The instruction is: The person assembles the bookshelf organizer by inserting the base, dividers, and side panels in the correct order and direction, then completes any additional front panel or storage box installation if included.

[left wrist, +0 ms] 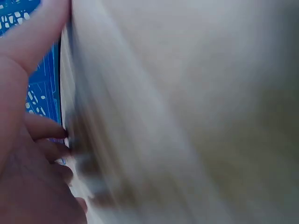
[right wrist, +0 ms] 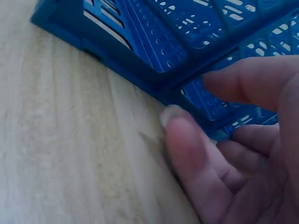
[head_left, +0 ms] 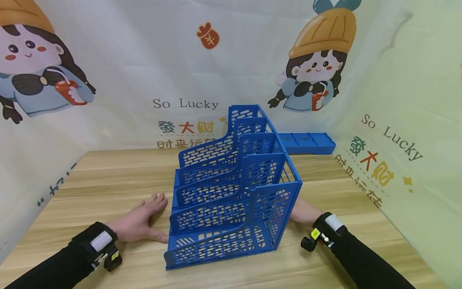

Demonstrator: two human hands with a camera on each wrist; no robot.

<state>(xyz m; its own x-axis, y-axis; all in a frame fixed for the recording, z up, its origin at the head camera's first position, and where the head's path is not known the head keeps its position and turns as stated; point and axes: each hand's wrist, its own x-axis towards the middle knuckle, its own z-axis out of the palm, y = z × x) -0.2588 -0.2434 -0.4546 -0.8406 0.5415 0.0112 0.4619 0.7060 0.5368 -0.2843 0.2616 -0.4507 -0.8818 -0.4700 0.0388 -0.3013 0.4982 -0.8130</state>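
Observation:
A blue file organizer (head_left: 216,224) with perforated dividers and several upright slots stands on the wooden table, its low open ends facing left and its tall backs to the right. My left hand (head_left: 140,220) lies beside its low end, fingers extended and spread, thumb tip at the bottom edge. In the left wrist view that hand's fingers and thumb overlap the blue plastic. My right hand (right wrist: 252,154) is at the lower back of the organizer, thumb and fingers loosely bent and apart at the bottom rail (right wrist: 126,77). The organizer hides most of this hand in the head view.
A second long, low blue plastic piece (head_left: 308,143) lies at the back right, against the printed cloth backdrop (head_left: 126,60). Cloth also borders the wooden table (head_left: 119,176) on the left and right. Much of the left wrist view is blurred.

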